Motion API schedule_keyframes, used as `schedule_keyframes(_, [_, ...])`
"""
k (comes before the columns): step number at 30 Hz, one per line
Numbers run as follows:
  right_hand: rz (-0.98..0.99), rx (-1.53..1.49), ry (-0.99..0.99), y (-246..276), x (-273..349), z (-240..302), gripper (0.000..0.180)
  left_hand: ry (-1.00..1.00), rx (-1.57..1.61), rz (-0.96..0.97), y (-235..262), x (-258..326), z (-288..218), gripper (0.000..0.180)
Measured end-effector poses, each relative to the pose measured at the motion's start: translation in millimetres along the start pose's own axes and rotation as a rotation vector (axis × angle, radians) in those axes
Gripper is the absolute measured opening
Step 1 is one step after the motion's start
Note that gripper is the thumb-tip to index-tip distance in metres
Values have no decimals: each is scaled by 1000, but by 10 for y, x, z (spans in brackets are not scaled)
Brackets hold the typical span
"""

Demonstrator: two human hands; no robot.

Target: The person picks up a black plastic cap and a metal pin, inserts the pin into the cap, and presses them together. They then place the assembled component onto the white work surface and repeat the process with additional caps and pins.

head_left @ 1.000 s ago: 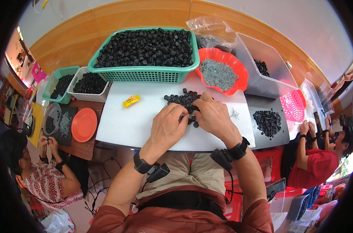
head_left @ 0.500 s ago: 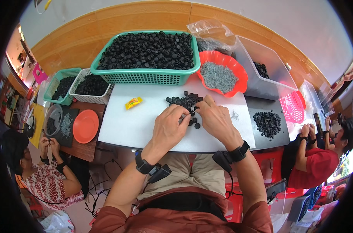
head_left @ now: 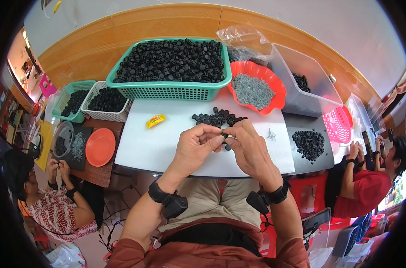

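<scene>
Left hand point(head_left: 195, 149): fingers curled, pinching a small black cap point(head_left: 224, 135) against the right hand.
Small black cap: dark, round, tiny, mostly hidden between the fingertips of both hands, above the white worktop point(head_left: 154, 147).
Right hand point(head_left: 250, 149): closed on the same cap.
Loose black caps point(head_left: 216, 118): heaped just beyond the hands.

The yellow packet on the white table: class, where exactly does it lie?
In the head view, the yellow packet lies on the white table, left of the loose black caps and just below the big green basket.
</scene>
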State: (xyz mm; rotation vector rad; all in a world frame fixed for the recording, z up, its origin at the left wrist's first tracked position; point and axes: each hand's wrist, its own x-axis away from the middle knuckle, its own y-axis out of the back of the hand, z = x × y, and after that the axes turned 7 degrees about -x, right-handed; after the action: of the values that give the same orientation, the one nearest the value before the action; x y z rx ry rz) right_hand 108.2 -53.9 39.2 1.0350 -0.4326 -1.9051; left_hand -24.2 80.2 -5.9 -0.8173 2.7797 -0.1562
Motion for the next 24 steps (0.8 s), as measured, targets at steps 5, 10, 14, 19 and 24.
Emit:
schedule_keyframes(5, [-4, -76, 24, -22, 65, 84, 28, 138, 240, -10, -31, 113, -93, 15])
schedule_keyframes(10, [-15, -43, 65, -73, 148, 152, 42, 199, 346, 5, -52, 238, -72, 13])
schedule_keyframes(14, [-41, -25, 122, -107, 197, 177, 45, 228, 385, 10, -71, 307, -86, 14])
schedule_keyframes(19, [-48, -4, 116, -129, 288, 203, 42, 241, 355, 20, -113, 367, -104, 24])
schedule_keyframes(24, [-196, -38, 160, -232, 387, 129, 38, 236, 283, 28, -117, 416, -85, 25])
